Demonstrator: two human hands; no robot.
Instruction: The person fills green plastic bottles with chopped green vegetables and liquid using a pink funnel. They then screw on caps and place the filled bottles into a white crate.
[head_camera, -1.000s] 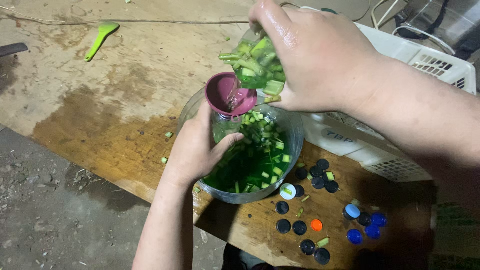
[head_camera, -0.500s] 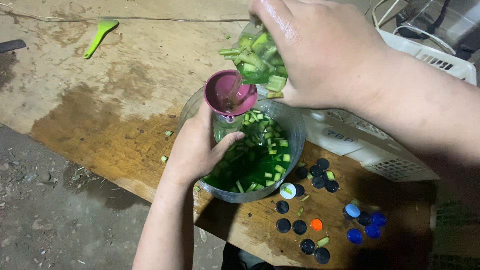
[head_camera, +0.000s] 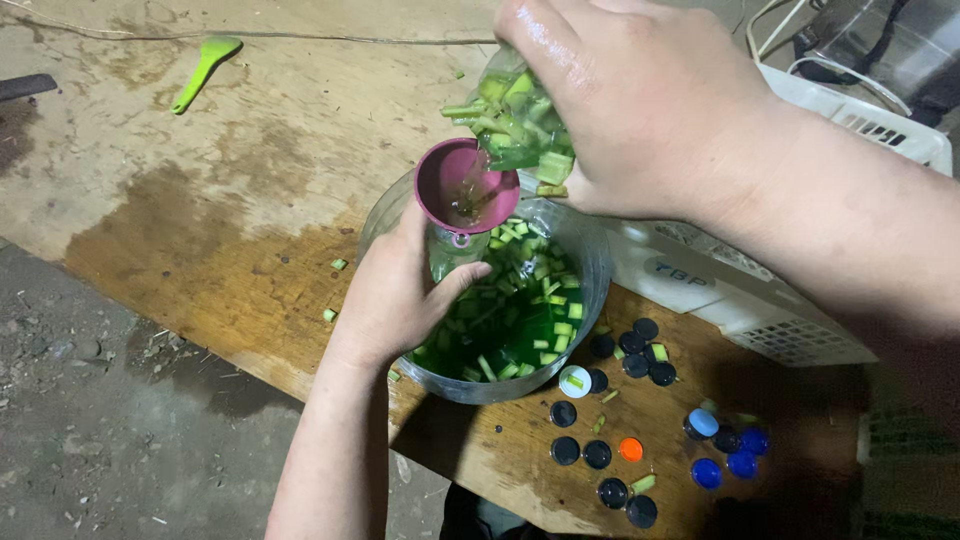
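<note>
Funnel (head_camera: 463, 185), small and pink-purple, sits between the two hands, its spout down in a little clear bottle (head_camera: 446, 255) held over a wide bowl.

Nearest the camera, loose bottle caps (head_camera: 597, 455) lie scattered on the wet wooden board (head_camera: 250, 270): mostly black, a few blue, one orange, one white and green. Small bits of chopped green stalk lie among them. Just beyond the caps stands the clear bowl (head_camera: 596, 300), filled with green liquid and floating green pieces.

The left hand (head_camera: 395, 295) comes up from the bottom edge and reaches over the near rim of the bowl; its fingers are curled around the little bottle just below the funnel, thumb pointing toward the bowl's middle. Above and to the right, the right hand (head_camera: 640, 105) is closed around a clear container (head_camera: 515, 125) packed with cut green pieces, tilted mouth-down so that its lip hangs right over the funnel's cup. Liquid shows inside the funnel.

Behind the bowl, to the right, a white plastic basket (head_camera: 800, 330) rests on the board. Far off at the upper left lies a bright green spoon (head_camera: 205, 70), well apart from both hands.
</note>
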